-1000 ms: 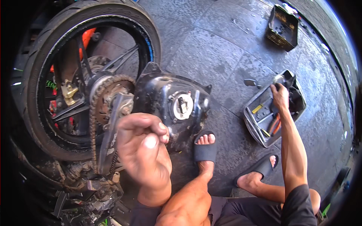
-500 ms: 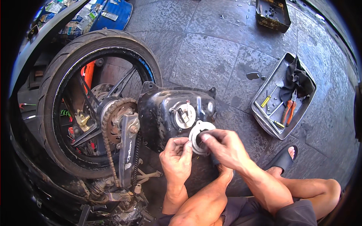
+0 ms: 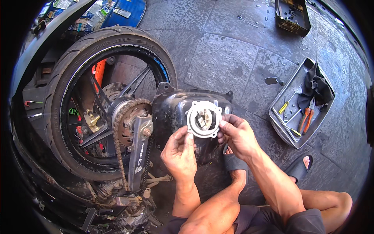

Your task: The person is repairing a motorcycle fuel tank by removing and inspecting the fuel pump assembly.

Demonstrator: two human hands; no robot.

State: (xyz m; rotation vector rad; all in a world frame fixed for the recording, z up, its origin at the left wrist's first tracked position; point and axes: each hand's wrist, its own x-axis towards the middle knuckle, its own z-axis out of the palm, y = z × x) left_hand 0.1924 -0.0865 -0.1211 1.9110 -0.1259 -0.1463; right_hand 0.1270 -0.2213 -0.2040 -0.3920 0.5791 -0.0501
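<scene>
Between my hands is a pale metal retaining ring (image 3: 204,105) with small lugs round its rim. My left hand (image 3: 180,154) pinches its lower left edge between thumb and fingers. On the other side, the thumb and fingers of my right hand (image 3: 240,137) grip its right edge. The ring is over the round opening of a black fuel tank (image 3: 171,113), and a pump-like fitting (image 3: 204,119) shows through its middle. Whether the ring touches the tank, I cannot tell.
Left of the tank stands a motorcycle rear wheel (image 3: 165,58) with its chain (image 3: 117,144) and swingarm (image 3: 142,146). A grey tray (image 3: 274,126) at the right holds pliers (image 3: 306,120), screwdrivers and a dark cloth (image 3: 313,87). A metal box (image 3: 290,29) lies farther off.
The ring has moved from in front of the tank's opening to over it, and now faces up. My right hand has shifted its grip from the middle to the right edge.
</scene>
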